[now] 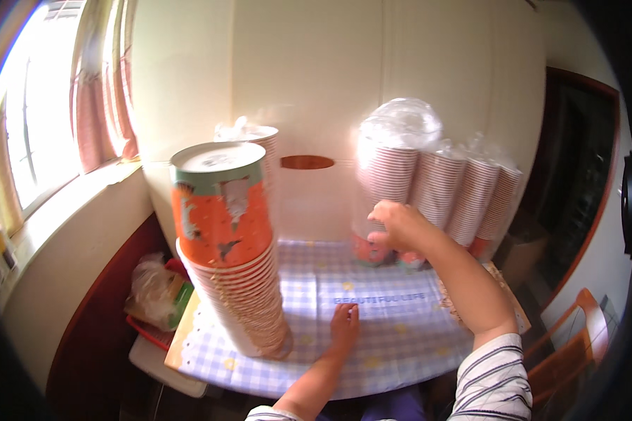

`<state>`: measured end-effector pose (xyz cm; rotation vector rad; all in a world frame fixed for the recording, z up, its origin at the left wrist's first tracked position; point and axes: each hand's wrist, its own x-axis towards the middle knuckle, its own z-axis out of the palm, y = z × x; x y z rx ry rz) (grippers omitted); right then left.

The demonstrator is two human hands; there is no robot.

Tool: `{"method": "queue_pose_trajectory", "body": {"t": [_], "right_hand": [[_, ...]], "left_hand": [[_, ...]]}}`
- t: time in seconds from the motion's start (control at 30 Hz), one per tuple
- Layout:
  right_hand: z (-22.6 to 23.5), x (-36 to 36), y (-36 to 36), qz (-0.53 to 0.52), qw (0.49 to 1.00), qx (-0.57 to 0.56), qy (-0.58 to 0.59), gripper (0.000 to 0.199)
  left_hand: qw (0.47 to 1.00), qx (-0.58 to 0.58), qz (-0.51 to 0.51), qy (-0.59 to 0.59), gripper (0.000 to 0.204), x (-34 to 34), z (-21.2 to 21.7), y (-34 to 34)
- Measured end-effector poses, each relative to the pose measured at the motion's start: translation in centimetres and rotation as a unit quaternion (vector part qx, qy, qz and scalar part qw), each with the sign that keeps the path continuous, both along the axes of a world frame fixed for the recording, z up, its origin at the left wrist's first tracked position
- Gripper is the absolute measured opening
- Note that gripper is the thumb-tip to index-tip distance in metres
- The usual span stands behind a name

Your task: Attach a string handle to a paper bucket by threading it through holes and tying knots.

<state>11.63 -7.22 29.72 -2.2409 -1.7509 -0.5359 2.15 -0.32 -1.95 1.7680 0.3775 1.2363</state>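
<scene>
My left hand (345,326) lies low over the checked tablecloth, fingers loosely stretched forward, holding nothing visible. In front of the plastic-wrapped stack of paper cups (386,175), my right hand (402,226) is raised with fingers bent and a gap beside the thumb. It overlaps that stack in view; whether it touches the wrap I cannot tell. On the left stands a tall nested stack of paper cups (235,295), upside down, topped by an orange and green patterned cup (225,214). Another wrapped stack (268,151) is partly hidden behind it.
Several more wrapped cup stacks (472,200) line the table's back right. A blue-and-white checked tablecloth (316,281) covers the table against a pale panel wall. To the left, a red basket (160,335) holds a plastic bag; a wooden chair (583,330) is at right.
</scene>
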Motion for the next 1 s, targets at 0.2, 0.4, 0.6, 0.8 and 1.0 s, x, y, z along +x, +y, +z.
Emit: {"method": "queue_pose_trajectory", "body": {"t": [0.2,0.4,0.6,0.8,1.0], "right_hand": [[6.9,10.5,-2.7,-0.237,0.948,0.198,0.075,0.041],[10.3,17.5,-0.3,-0.25,0.938,0.155,-0.182,0.073],[10.9,17.0,4.8,-0.26,0.958,0.045,-0.111,0.062],[13.7,16.4,-0.7,-0.037,0.931,0.363,0.003,0.016],[7.9,9.4,-6.9,0.126,0.881,0.407,0.203,0.018]], "left_hand": [[0.999,0.004,-0.02,0.047,0.011,0.0,0.3,-0.3],[0.998,-0.005,-0.029,0.064,0.011,0.1,0.6,-0.2],[0.992,0.024,-0.061,0.107,0.011,-0.3,1.4,-0.1],[0.991,0.036,-0.068,0.11,0.01,0.0,1.4,-0.5],[0.994,0.036,-0.049,0.087,0.009,-0.2,1.1,-0.1]]}}
